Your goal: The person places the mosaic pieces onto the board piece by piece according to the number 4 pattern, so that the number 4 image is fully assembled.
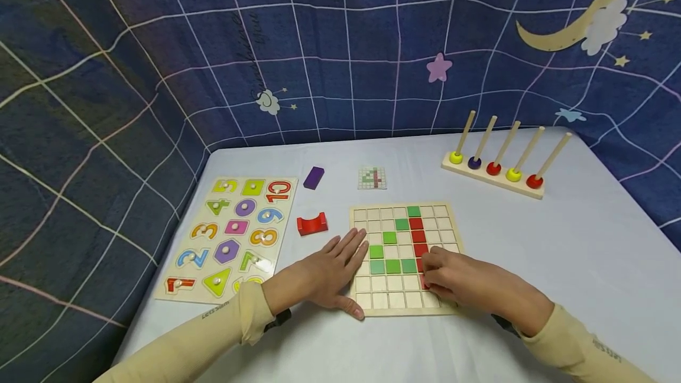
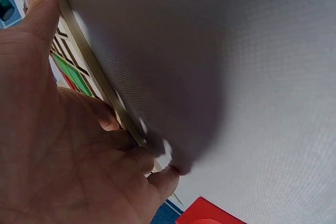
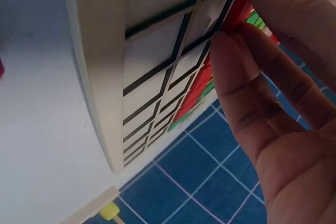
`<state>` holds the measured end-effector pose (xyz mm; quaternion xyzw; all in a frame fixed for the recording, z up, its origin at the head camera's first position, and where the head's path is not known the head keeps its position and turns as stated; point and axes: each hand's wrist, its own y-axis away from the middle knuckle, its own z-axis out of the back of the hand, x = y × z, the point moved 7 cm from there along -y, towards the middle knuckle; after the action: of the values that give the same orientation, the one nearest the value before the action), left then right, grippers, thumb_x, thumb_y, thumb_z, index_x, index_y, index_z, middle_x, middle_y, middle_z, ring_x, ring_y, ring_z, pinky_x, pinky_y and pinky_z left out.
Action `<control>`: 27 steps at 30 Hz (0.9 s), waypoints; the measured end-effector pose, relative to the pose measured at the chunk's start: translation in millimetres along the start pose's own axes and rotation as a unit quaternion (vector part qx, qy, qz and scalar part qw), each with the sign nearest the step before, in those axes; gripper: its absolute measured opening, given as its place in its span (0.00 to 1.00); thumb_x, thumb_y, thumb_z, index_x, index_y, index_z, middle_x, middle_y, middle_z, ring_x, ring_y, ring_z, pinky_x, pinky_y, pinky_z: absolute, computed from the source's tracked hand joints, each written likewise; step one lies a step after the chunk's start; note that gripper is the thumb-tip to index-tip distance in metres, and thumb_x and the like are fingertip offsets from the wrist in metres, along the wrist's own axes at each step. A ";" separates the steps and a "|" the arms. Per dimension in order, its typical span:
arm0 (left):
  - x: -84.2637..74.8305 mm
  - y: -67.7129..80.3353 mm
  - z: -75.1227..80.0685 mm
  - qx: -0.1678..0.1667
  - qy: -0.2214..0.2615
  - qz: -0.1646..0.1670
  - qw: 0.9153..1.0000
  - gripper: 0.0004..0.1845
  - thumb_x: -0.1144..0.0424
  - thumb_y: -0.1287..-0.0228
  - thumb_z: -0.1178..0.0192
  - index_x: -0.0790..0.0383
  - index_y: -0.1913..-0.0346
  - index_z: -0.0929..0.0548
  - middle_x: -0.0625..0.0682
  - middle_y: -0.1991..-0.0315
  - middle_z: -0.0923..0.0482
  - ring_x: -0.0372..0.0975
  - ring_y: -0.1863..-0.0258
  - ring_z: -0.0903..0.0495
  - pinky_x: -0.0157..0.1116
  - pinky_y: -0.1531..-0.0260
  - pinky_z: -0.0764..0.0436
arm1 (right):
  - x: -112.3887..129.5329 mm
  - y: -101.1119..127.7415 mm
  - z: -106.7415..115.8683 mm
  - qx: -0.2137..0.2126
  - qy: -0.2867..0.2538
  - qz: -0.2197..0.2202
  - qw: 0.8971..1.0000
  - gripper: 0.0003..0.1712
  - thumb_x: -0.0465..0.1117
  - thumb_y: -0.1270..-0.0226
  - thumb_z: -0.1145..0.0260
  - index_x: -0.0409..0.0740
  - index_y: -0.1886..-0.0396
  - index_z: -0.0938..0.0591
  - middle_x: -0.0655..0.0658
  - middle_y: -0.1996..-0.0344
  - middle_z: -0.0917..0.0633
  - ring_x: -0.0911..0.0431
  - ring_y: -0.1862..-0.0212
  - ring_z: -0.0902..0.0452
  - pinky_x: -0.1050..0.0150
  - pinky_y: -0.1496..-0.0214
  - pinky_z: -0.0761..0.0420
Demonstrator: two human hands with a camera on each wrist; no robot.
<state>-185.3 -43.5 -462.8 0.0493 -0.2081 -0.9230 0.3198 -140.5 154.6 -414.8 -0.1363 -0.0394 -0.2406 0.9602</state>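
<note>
A wooden grid board (image 1: 380,299) lies on the table, with green tiles (image 1: 392,266) in several cells and a column of red tiles (image 1: 418,236). My left hand (image 1: 331,269) rests flat along the board's left edge, its fingers straight and spread. In the left wrist view, the thumb and fingertips touch the wooden rim (image 2: 86,51). Over the lower right of the grid, my right hand (image 1: 464,276) pinches a red tile (image 3: 239,11) between thumb and fingertips, right at a cell at the low end of the red column.
Beyond the board lies a small pattern card (image 1: 372,178). To its left are a purple block (image 1: 314,178) and a red curved block (image 1: 312,224), then a number and shape puzzle (image 1: 246,238). A peg stand (image 1: 492,177) with beads stands at the back right, before a dark blue curtain (image 1: 330,34).
</note>
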 end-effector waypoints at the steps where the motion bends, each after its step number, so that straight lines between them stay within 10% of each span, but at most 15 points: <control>1: -0.2 0.3 0.7 -0.001 0.002 -0.001 1.000 0.70 0.16 0.42 0.43 0.62 0.12 0.54 0.60 0.10 0.63 0.52 0.10 0.61 0.48 0.12 0.46 | 0.4 0.3 -0.1 0.003 0.003 -0.003 1.000 0.16 0.28 0.42 0.20 0.54 0.72 0.14 0.56 0.69 0.23 0.62 0.64 0.33 0.75 0.63 0.28; 18: 0.3 2.2 5.3 -0.009 0.005 -0.006 1.000 0.70 0.17 0.42 0.42 0.64 0.12 0.53 0.61 0.10 0.61 0.53 0.10 0.59 0.49 0.12 0.45 | 0.6 2.0 1.2 0.007 -0.008 -0.056 0.998 0.16 0.30 0.37 0.22 0.55 0.74 0.17 0.58 0.67 0.19 0.63 0.62 0.30 0.74 0.62 0.23; 27: 0.0 1.4 1.9 -0.002 0.017 -0.005 1.000 0.70 0.17 0.42 0.41 0.63 0.12 0.54 0.61 0.10 0.62 0.53 0.10 0.60 0.49 0.12 0.46 | -2.9 14.1 9.3 -0.041 -0.024 -0.016 0.999 0.15 0.29 0.43 0.18 0.52 0.65 0.14 0.53 0.58 0.15 0.59 0.54 0.22 0.71 0.56 0.16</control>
<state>-184.9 -43.8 -460.5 0.0655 -0.2005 -0.9241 0.3185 -136.5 170.5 -409.8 -0.1805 -0.0545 -0.2535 0.9488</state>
